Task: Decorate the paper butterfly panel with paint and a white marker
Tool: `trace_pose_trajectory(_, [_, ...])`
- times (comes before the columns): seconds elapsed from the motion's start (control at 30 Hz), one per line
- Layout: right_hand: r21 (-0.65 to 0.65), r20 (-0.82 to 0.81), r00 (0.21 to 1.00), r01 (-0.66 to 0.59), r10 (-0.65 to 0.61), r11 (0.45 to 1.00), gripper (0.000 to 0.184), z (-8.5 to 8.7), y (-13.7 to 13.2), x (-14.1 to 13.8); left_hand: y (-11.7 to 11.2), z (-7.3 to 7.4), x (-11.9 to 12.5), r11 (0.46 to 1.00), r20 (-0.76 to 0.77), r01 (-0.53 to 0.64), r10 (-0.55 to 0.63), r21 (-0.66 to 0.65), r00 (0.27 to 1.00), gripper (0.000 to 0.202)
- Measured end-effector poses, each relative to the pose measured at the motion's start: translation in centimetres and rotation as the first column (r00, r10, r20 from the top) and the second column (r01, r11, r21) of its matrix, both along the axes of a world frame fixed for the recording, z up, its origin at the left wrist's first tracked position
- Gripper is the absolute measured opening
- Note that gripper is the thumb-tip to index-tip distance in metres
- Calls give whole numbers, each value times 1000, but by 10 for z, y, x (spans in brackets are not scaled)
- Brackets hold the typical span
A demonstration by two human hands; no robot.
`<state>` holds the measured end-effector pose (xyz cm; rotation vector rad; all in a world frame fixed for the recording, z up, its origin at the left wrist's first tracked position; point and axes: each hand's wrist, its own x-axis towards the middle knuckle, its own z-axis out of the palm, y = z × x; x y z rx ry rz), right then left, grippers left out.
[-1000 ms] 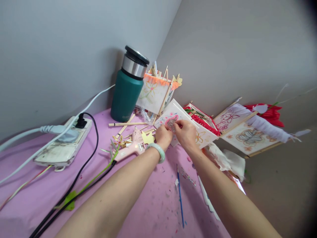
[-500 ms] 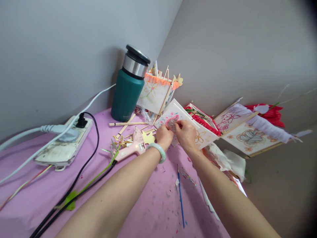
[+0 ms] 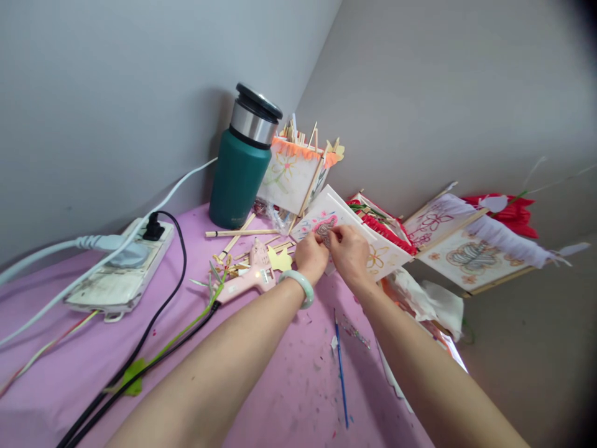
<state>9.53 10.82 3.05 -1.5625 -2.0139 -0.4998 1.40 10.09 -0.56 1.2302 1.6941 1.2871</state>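
Head view, straight into the action: seeing the left grip (image 3: 311, 255) curled low at the near side of a white panel (image 3: 329, 204) painted in pink and blue, with a pale green bracelet (image 3: 305, 285) at the wrist. Close by on its right, the right grip (image 3: 351, 252), thumb and forefinger drawn in at a grey-striped motif (image 3: 323, 230) on that panel. Clamped on something small, or merely touching? Can't tell, not for either grip! Just beyond both grips, that same panel, tilted. Immediately left of the left grip, a yellow star-shaped piece (image 3: 280, 259) beside a pink glue gun (image 3: 249, 280), on a purple desk (image 3: 289, 373). Past those, wooden sticks (image 3: 240, 234), then a teal bottle (image 3: 240, 180) standing tall. Farther beyond the grips, an orange-trimmed box (image 3: 286, 180), packed with more. Hard by the right grip, a flower-painted panel (image 3: 383, 260), with red ruffled trim (image 3: 385, 234) behind. Nearer than the right grip, a blue paintbrush (image 3: 341, 373) lying flat. Well left of both, a grimy power strip (image 3: 105, 289).
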Motion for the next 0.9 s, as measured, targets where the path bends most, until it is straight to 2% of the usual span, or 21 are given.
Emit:
trace_pose_trajectory(0.4, [-37,193,975,115,-106,993,29,2,-4,0,4,-1,-1,999,-4,33,-33,4,999,20])
trace_pose_trajectory(0.63, [-8,235,965,125,-120,992,31,2,-7,2,3,-2,-2,999,-6,45,-45,11,999,21])
trace_pose_trajectory(0.9, [35,375,905,202,-200,979,30,1,-4,0,7,-6,0,997,-6,69,-69,34,998,22])
